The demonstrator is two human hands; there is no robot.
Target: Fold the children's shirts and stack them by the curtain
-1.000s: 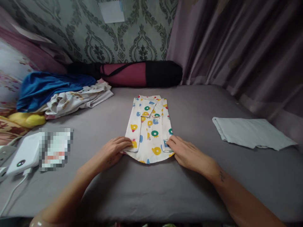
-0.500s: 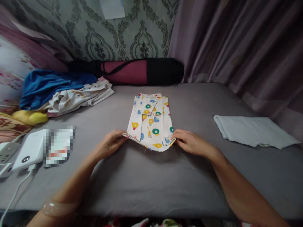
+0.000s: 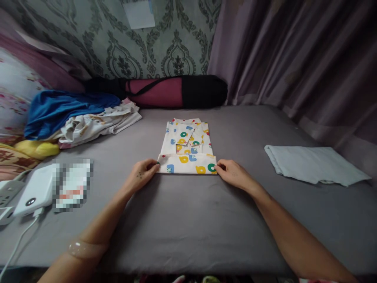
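A small white shirt printed with coloured shapes lies on the grey bed sheet, its sleeves folded in. Its bottom hem is turned up into a raised band across the near end. My left hand pinches the left corner of that band. My right hand pinches the right corner. Both hands are closed on the cloth, thumbs on top.
A folded pale cloth lies at the right. A heap of blue and white clothes sits at the back left beside a yellow toy. A red and black rolled mat lies against the wall. A white power bank with cable is at the left edge. Curtains hang on the right.
Both hands have lifted the shirt's near hem off the sheet and carried it away from me, folding the bottom part up over the shirt.
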